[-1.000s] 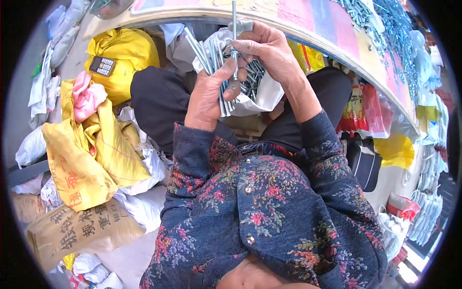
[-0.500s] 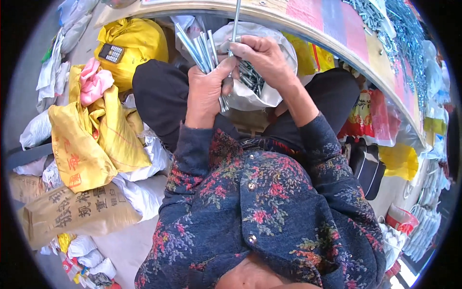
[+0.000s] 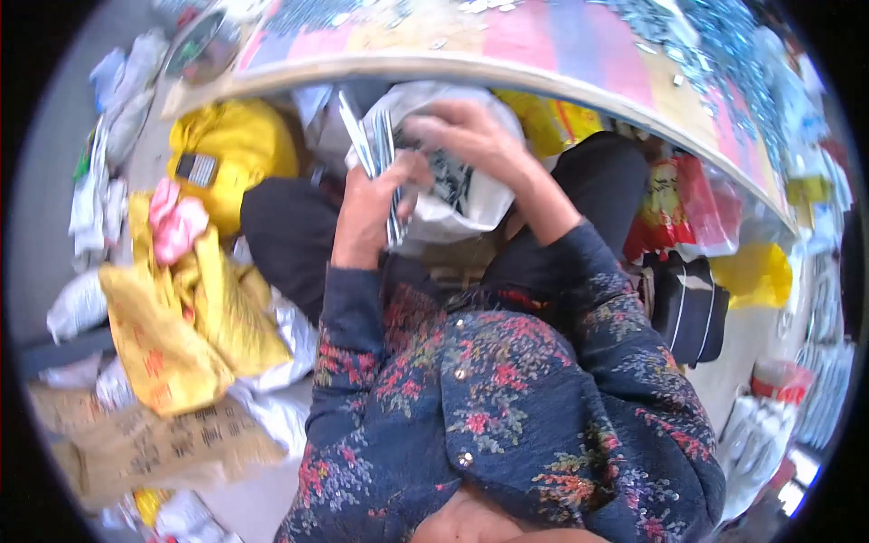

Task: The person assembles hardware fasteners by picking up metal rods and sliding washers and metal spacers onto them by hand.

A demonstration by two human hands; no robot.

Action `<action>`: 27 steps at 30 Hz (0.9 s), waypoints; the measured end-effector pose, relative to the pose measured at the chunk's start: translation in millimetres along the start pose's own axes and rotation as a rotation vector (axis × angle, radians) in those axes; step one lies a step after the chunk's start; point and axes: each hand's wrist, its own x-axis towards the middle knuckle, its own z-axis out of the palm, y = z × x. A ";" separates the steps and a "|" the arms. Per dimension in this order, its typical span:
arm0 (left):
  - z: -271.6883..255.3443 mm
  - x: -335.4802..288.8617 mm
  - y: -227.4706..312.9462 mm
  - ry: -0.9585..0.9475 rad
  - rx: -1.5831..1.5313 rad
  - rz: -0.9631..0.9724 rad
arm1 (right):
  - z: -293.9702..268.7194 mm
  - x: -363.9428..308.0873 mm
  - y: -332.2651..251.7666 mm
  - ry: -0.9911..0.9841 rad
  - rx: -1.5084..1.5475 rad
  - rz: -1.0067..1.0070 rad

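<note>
- Head view: desk (image 3: 434,65) spans the top, cover striped pink, blue + yellowish; small metal pcs (image 3: 724,54) heaped at its R end, a few loose ones nearer the edge.
- Floor (image 3: 262,484) pale, shows btwn the L-side bags & the floral jacket (image 3: 507,389).
- L side, top to bottom: yellow bundle (image 3: 262,136) w/ phone (image 3: 196,169) on it, pink cloth (image 3: 176,222) on yellow sack (image 3: 163,335), brown sack (image 3: 181,443) below.
- R side: red bag (image 3: 661,204) by the desk edge, black bag (image 3: 688,308) w/ pale lines, yellow bag (image 3: 756,276) next to it.
- Edges: desk's pale rim bows round the lap, just beyond the white sack (image 3: 484,208); sack sits open btwn the knees, dark metal pcs inside.
- Room for hands: gap btwn desk rim & jacket, dark-trousered knees either side.
- L hand (image 3: 367,204) closed round a bundle of metal rods (image 3: 382,136), tops fanned, at sack's L side.
- R hand (image 3: 475,136) blurred, over the sack, apart from L; can't tell if it's holding anything.
</note>
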 end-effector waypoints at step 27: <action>57.8 121.8 -3.6 -0.394 -0.144 -0.239 | -371.0 71.6 80.1 0.693 -1.324 0.295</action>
